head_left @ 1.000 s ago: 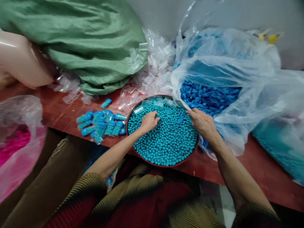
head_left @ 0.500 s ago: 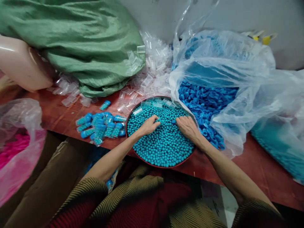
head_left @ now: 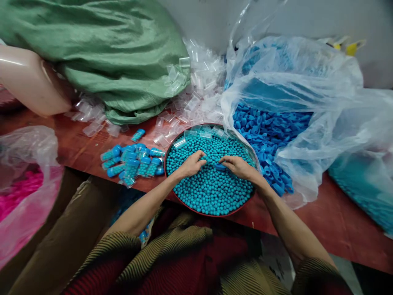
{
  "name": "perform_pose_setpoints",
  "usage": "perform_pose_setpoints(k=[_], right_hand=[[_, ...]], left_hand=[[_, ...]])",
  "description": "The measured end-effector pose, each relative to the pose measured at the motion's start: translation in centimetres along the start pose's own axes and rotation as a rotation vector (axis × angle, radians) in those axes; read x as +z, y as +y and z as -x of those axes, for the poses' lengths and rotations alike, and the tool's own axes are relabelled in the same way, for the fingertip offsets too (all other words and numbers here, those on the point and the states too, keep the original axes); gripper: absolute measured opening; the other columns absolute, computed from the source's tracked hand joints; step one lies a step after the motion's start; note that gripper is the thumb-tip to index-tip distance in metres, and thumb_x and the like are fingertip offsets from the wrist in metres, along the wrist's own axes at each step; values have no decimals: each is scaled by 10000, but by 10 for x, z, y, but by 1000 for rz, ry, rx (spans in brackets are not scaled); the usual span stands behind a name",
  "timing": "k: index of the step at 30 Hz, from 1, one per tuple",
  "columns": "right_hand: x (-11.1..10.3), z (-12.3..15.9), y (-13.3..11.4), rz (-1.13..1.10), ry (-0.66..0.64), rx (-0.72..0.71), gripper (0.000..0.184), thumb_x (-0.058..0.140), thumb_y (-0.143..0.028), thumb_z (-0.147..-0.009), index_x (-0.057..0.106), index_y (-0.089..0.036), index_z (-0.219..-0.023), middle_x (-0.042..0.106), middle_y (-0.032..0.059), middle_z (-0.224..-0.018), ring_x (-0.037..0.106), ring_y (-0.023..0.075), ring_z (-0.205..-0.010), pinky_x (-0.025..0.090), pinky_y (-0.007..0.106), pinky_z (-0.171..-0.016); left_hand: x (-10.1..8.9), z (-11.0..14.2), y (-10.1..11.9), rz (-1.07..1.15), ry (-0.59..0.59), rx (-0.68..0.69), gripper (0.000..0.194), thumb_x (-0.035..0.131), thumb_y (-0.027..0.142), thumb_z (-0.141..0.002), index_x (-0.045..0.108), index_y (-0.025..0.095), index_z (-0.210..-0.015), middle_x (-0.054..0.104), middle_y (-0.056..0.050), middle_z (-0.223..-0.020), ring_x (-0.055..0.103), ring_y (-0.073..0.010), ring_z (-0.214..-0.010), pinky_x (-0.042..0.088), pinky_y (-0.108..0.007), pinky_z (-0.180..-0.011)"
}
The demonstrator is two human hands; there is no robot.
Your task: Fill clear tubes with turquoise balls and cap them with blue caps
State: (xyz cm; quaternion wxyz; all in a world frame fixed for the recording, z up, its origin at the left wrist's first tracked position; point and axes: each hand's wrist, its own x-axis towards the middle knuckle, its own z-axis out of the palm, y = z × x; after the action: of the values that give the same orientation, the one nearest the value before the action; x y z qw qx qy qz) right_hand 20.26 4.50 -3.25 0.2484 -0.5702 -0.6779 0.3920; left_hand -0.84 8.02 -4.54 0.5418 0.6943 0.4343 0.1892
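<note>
A round red-rimmed tray (head_left: 184,203) full of small turquoise beads (head_left: 211,192) lies in front of me. Over its middle, my left hand (head_left: 193,164) is closed, fingertips pinched together; whatever they hold is mostly hidden against the beads. My right hand (head_left: 238,166) pinches a blue cap (head_left: 220,167) between thumb and fingers, just above the beads and a short way from the left hand. A few clear plastic tubes (head_left: 180,142) rest on the beads along the far rim. Left of the tray lies a pile of bead-filled tubes with blue caps (head_left: 132,164).
Behind the tray are loose clear tubes (head_left: 202,82) and a green sack (head_left: 129,61). An open plastic bag of blue caps (head_left: 270,127) stands close on the right, with a bag of turquoise beads (head_left: 356,196) beyond. A pinkish container (head_left: 33,82) and a bag of pink pieces (head_left: 21,188) are left.
My right hand has turned and moved slightly left toward my left hand, bringing the blue cap lower. The left hand stays nearly in place. The view has shifted slightly.
</note>
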Motion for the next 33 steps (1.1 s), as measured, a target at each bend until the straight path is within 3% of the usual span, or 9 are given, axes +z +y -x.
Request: perform_pose_setpoints(k=[4,7,11,15,21,33], right_hand=[[6,0,-5,-320,75,181,162,483,-322,-788,558,-214,-883,470,-61,-560,436,104,-429,367,219,-392],[23,-2,-14,-499,136,196,165,488,-343,-778,507,-219,-885,431,-80,-556,402,87,-396,327,195,-339],[35,5,-22,-379,252,129,179,447,-338,-833,553,-210,-900,424,-73,-545,403,82,-410,338,196,-374],[32,14,-23,-226,210,11,245,452,-354,-869,603,-203,-991,456,-57,-565,423,90,-448,361,216,-430],[32,15,-16,-356,185,51,256,476,-383,-847,621,-193,-937,459,-61,-527,426,96,-415,370,226,-405],[32,15,-16,-460,139,58,261,511,-397,-818,637,-187,-908,530,-36,-604,441,88,-409,394,226,-372]], left_hand=[[4,2,4,39,-34,17,227,458,234,-806,474,162,-1021,506,22,-814,468,-64,-532,409,-196,-464],[10,4,8,158,-44,10,355,481,242,-811,439,164,-1154,528,5,-866,478,-53,-493,401,-189,-409],[18,9,11,302,-7,-16,437,525,227,-792,428,170,-1214,512,34,-771,478,-42,-445,375,-158,-358],[20,13,14,389,59,-60,415,538,241,-801,447,172,-1199,450,67,-673,469,-36,-404,338,-139,-328],[17,19,17,432,-59,-42,491,558,255,-793,411,160,-1251,522,47,-739,485,-28,-421,337,-129,-334],[20,22,21,428,9,-67,508,560,219,-777,449,184,-1272,521,50,-715,474,-29,-415,332,-141,-355]])
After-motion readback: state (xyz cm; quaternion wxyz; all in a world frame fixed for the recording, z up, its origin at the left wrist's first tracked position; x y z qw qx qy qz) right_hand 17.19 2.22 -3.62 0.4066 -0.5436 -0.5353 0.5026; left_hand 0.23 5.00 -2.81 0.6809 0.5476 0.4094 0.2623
